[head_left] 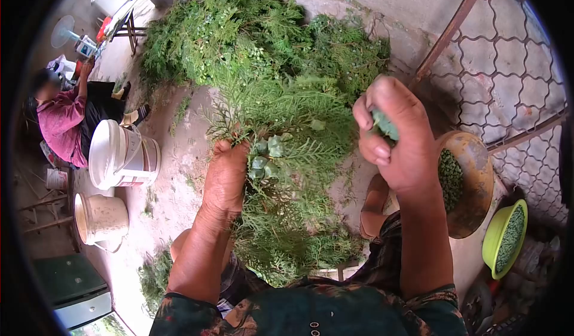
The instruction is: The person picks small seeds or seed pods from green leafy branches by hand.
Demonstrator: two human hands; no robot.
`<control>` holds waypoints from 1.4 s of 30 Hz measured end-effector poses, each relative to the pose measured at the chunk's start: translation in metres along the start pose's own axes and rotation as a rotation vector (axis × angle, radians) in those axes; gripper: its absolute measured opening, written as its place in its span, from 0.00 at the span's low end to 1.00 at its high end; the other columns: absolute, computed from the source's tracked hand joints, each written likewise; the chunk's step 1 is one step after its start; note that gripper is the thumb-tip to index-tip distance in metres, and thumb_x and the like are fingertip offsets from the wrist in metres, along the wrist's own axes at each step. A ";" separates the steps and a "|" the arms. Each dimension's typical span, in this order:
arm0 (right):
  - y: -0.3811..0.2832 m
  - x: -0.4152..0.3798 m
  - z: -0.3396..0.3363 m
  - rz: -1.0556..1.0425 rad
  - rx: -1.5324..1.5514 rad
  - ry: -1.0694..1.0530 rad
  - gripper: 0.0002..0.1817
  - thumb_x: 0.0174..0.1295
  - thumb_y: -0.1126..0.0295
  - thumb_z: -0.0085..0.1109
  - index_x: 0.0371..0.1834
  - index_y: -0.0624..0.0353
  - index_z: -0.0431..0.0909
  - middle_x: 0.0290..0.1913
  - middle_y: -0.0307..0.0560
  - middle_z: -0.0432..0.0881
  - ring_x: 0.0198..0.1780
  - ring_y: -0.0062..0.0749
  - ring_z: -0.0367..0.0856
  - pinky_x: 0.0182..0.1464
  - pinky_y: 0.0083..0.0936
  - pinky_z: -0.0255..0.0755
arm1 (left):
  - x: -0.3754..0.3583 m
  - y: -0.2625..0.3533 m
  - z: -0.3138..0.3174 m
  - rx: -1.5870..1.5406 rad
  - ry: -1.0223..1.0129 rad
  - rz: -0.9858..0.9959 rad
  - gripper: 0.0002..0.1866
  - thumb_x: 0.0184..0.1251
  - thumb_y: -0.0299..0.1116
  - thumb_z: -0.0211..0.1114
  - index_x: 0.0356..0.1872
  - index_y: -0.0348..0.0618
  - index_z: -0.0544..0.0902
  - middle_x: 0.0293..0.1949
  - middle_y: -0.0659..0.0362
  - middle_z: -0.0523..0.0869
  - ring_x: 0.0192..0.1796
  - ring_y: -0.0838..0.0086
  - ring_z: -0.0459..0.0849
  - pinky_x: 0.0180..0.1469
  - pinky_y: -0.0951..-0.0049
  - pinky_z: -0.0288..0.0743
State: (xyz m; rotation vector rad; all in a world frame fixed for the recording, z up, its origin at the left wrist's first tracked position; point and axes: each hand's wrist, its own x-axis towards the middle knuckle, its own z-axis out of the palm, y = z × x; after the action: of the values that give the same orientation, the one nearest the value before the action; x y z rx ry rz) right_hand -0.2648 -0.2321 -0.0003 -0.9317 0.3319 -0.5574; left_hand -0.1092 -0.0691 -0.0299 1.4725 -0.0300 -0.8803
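Observation:
My left hand point(224, 177) is closed around the stem of a leafy conifer branch point(317, 150), held up in front of me. A cluster of pale blue-green cones point(265, 158) hangs on the branch just right of that hand's fingers. To the right of the branch and apart from the cluster, my right hand point(403, 133) is raised with its fingers curled round green cones point(384, 125). How many it holds is hidden by the fingers. More cut greenery lies below the branch, between my legs.
A large heap of cut branches point(251, 31) lies against the wall. To my right stand a worn basin point(475, 162) and a lime-green basin point(493, 240), both with green cones inside. White buckets point(104, 156) stand left. Another person point(66, 115) sits beyond them. A wire-mesh frame point(478, 67) leans right.

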 end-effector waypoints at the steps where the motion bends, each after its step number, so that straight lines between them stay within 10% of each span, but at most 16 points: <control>1: -0.001 -0.001 -0.001 0.002 -0.082 -0.033 0.10 0.62 0.64 0.56 0.38 0.59 0.73 0.30 0.42 0.74 0.19 0.13 0.67 0.19 0.12 0.61 | 0.000 0.001 0.000 -0.002 -0.001 0.000 0.10 0.66 0.32 0.52 0.44 0.44 0.79 0.34 0.62 0.81 0.35 0.78 0.78 0.41 0.77 0.72; 5: 0.012 -0.001 0.010 -0.374 -0.710 -0.098 0.15 0.54 0.78 0.64 0.46 0.62 0.76 0.41 0.41 0.80 0.38 0.18 0.76 0.44 0.16 0.69 | 0.006 0.000 -0.008 0.063 -0.173 0.074 0.11 0.66 0.32 0.52 0.44 0.44 0.79 0.37 0.59 0.84 0.38 0.75 0.81 0.42 0.74 0.75; 11: 0.034 0.007 0.003 -0.653 -1.015 -0.069 0.18 0.50 0.82 0.64 0.47 0.63 0.76 0.40 0.46 0.82 0.34 0.23 0.78 0.40 0.19 0.71 | 0.007 -0.005 -0.006 -0.080 -0.222 0.064 0.16 0.60 0.31 0.53 0.48 0.35 0.77 0.37 0.55 0.84 0.34 0.72 0.83 0.35 0.76 0.79; 14: 0.035 0.006 0.001 -0.713 -1.202 -0.019 0.11 0.55 0.76 0.60 0.42 0.63 0.76 0.38 0.51 0.82 0.39 0.44 0.83 0.40 0.29 0.77 | 0.001 -0.004 -0.003 0.070 -0.320 0.132 0.11 0.66 0.33 0.52 0.45 0.43 0.79 0.41 0.58 0.83 0.40 0.74 0.81 0.44 0.74 0.74; 20: -0.034 0.005 -0.032 -0.736 -1.234 0.870 0.11 0.57 0.72 0.54 0.41 0.64 0.76 0.28 0.44 0.80 0.27 0.26 0.76 0.33 0.23 0.72 | 0.013 -0.007 -0.012 0.347 -0.085 0.215 0.05 0.67 0.32 0.55 0.39 0.49 0.79 0.42 0.64 0.80 0.39 0.81 0.74 0.52 0.77 0.63; 24: -0.078 -0.043 -0.063 -0.777 -0.842 0.999 0.14 0.61 0.68 0.55 0.47 0.63 0.76 0.25 0.32 0.72 0.23 0.10 0.63 0.23 0.11 0.56 | 0.003 -0.005 0.004 -0.006 -0.052 0.153 0.05 0.66 0.28 0.56 0.39 0.48 0.79 0.32 0.67 0.80 0.30 0.85 0.72 0.39 0.80 0.66; 26: -0.088 -0.072 -0.089 -0.892 -0.960 1.108 0.15 0.64 0.64 0.52 0.45 0.65 0.77 0.28 0.36 0.73 0.25 0.12 0.63 0.24 0.13 0.56 | 0.000 -0.004 0.010 0.083 -0.029 0.156 0.05 0.66 0.27 0.56 0.39 0.47 0.79 0.29 0.68 0.80 0.28 0.87 0.70 0.33 0.81 0.65; 28: -0.082 -0.112 -0.148 -0.676 -1.620 1.319 0.17 0.62 0.64 0.52 0.45 0.70 0.75 0.37 0.54 0.80 0.35 0.44 0.78 0.37 0.30 0.71 | 0.007 -0.010 0.007 0.145 -0.036 0.209 0.06 0.65 0.26 0.57 0.41 0.46 0.80 0.25 0.70 0.78 0.23 0.90 0.67 0.22 0.84 0.62; 30: -0.038 -0.148 -0.261 0.014 -2.043 1.227 0.20 0.59 0.63 0.55 0.48 0.68 0.74 0.42 0.62 0.79 0.43 0.57 0.78 0.46 0.39 0.70 | 0.007 -0.009 0.007 0.197 -0.023 0.199 0.08 0.65 0.26 0.57 0.43 0.45 0.80 0.25 0.70 0.78 0.24 0.90 0.68 0.24 0.84 0.63; 31: -0.018 -0.175 -0.293 0.001 -2.154 0.797 0.21 0.56 0.63 0.57 0.49 0.66 0.73 0.43 0.61 0.79 0.44 0.58 0.78 0.48 0.40 0.70 | 0.006 -0.009 0.008 0.261 -0.017 0.192 0.10 0.65 0.26 0.57 0.46 0.44 0.80 0.24 0.70 0.78 0.24 0.89 0.68 0.26 0.84 0.65; 34: 0.001 -0.155 -0.264 -0.151 -1.981 0.631 0.18 0.52 0.67 0.60 0.46 0.63 0.75 0.42 0.56 0.80 0.43 0.51 0.79 0.50 0.35 0.70 | 0.012 -0.017 0.000 0.547 -0.092 0.488 0.14 0.62 0.25 0.58 0.50 0.45 0.78 0.35 0.65 0.81 0.36 0.84 0.75 0.40 0.81 0.68; 36: -0.026 -0.090 -0.115 -0.052 -1.222 0.652 0.13 0.52 0.73 0.60 0.41 0.64 0.77 0.38 0.52 0.81 0.39 0.41 0.79 0.47 0.30 0.71 | 0.021 -0.027 -0.009 1.560 -0.007 1.099 0.15 0.61 0.24 0.58 0.50 0.45 0.78 0.46 0.59 0.81 0.46 0.79 0.79 0.48 0.78 0.70; 42: -0.003 -0.022 0.035 -0.364 -1.184 -0.065 0.11 0.56 0.67 0.63 0.34 0.64 0.77 0.28 0.51 0.78 0.28 0.34 0.78 0.30 0.29 0.70 | 0.010 -0.018 0.012 0.555 -0.182 0.671 0.13 0.60 0.19 0.57 0.45 0.42 0.78 0.35 0.56 0.84 0.37 0.77 0.81 0.38 0.75 0.75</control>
State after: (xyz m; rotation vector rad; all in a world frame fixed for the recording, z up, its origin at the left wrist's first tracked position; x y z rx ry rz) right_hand -0.2659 -0.1978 0.0225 -2.1790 0.4387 -0.6521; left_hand -0.1168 -0.0821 -0.0482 1.7183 -0.9133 -0.4554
